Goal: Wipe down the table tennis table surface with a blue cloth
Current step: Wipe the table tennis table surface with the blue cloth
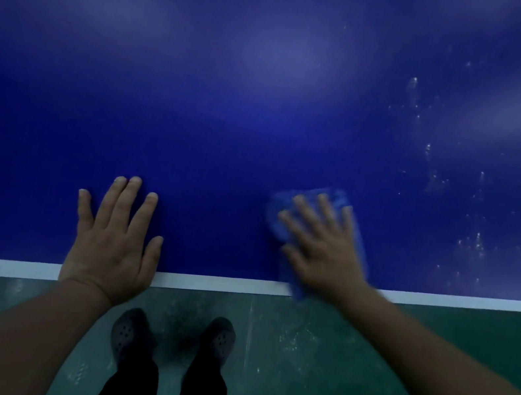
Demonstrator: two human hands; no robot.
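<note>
Left hand (115, 234) flat on table (233, 105), fingers apart; right hand (323, 246) fingers spread, pressing blue cloth (339, 199).

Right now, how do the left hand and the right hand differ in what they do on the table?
The left hand rests bare on the table; the right hand presses the blue cloth. The left hand looks sharp, the right hand blurred. Both lie flat with straight fingers near the white edge line.

Both arms reach forward — left hand (115, 234) flat, fingers spread; right hand (323, 246) flat, fingers splayed, blurred
</note>
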